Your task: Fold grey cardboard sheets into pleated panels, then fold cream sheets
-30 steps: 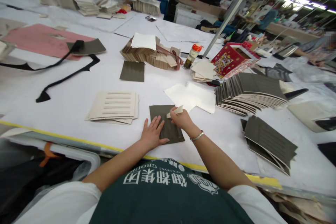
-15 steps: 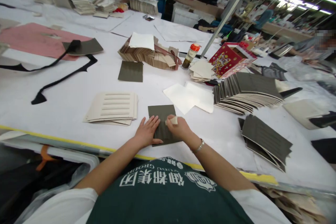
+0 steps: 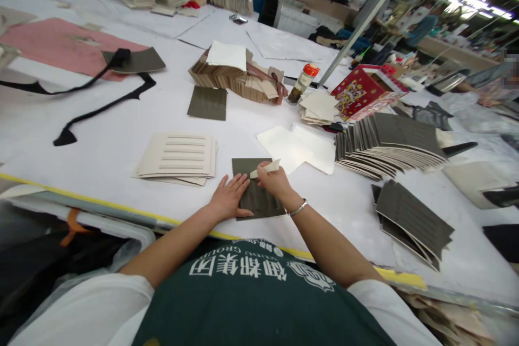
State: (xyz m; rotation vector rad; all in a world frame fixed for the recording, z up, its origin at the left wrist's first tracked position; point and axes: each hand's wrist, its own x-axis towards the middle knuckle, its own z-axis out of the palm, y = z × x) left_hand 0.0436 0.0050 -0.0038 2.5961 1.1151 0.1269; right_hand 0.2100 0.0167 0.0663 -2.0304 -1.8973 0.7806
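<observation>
A dark olive panel (image 3: 263, 203) lies flat on the white table in front of me. My left hand (image 3: 230, 197) rests on its left side, fingers spread and pressing down. In my right hand (image 3: 275, 179) is a small cream-coloured flat tool (image 3: 265, 168), perhaps a scraper; its tip touches the panel near my left fingertips. Left of the panel sits a stack of cream slotted panels (image 3: 178, 157). White sheets (image 3: 298, 148) lie just beyond my right hand. Another olive square (image 3: 207, 102) lies further back.
To the right are a fanned stack of dark panels (image 3: 405, 138) and a smaller dark pile (image 3: 413, 219). A brown bundle (image 3: 227, 73), a red-capped bottle (image 3: 303, 84) and a red box (image 3: 365, 92) stand behind. Black straps (image 3: 105, 111) lie at left. A metal pole (image 3: 365, 21) rises from the table.
My right hand has moved up the panel, and the cream tool now shows more of its length, slanting towards my left fingers. My left hand stays on the panel. The whole view has shifted slightly.
</observation>
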